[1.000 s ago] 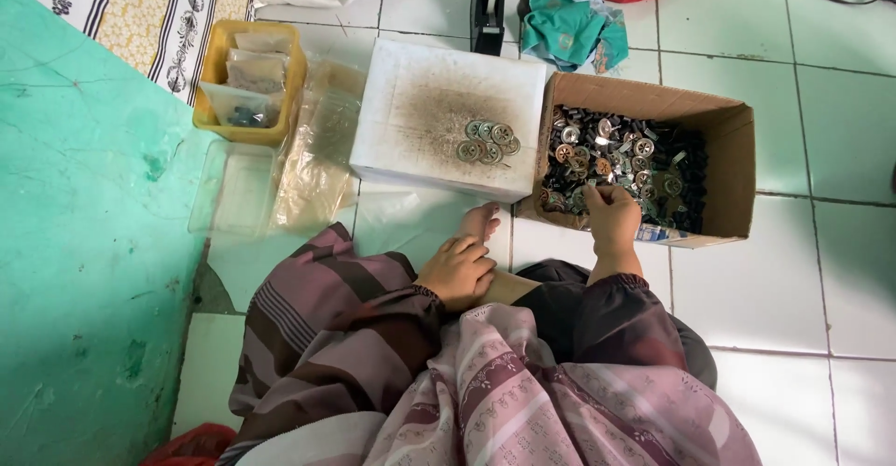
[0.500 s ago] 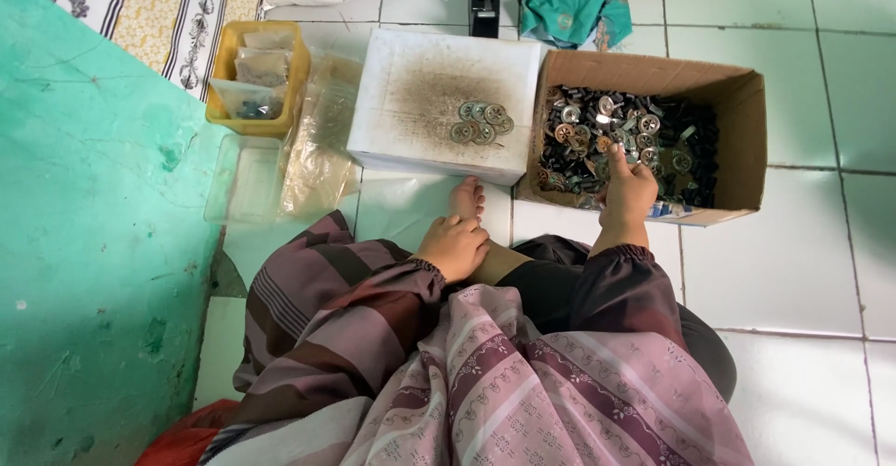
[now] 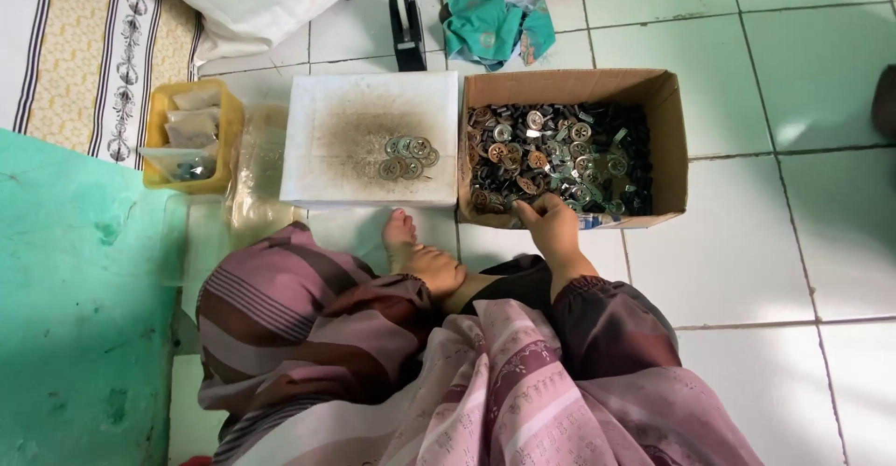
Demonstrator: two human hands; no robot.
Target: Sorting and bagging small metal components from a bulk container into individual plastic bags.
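I sit on a white tiled floor with a brown cardboard box (image 3: 668,139) in front of me. It is full of small round metal parts (image 3: 560,144). My right hand (image 3: 553,226) rests at the box's near edge with its fingers curled down among the parts; what they grip is hidden. To the left of the box stands a white block (image 3: 322,163) with a small cluster of round parts (image 3: 408,156) on top. My bare foot (image 3: 418,256) lies just below the block. My left hand does not show.
A yellow basket (image 3: 157,144) with small plastic bags stands at the left, beside clear plastic bags (image 3: 257,181). Behind the boxes are a black tape dispenser (image 3: 406,27), a teal cloth (image 3: 490,23) and a white sack (image 3: 252,0). A green mat (image 3: 75,307) covers the left.
My right hand has drawn back from the middle of the cardboard box to its near edge. The view has shifted a little.
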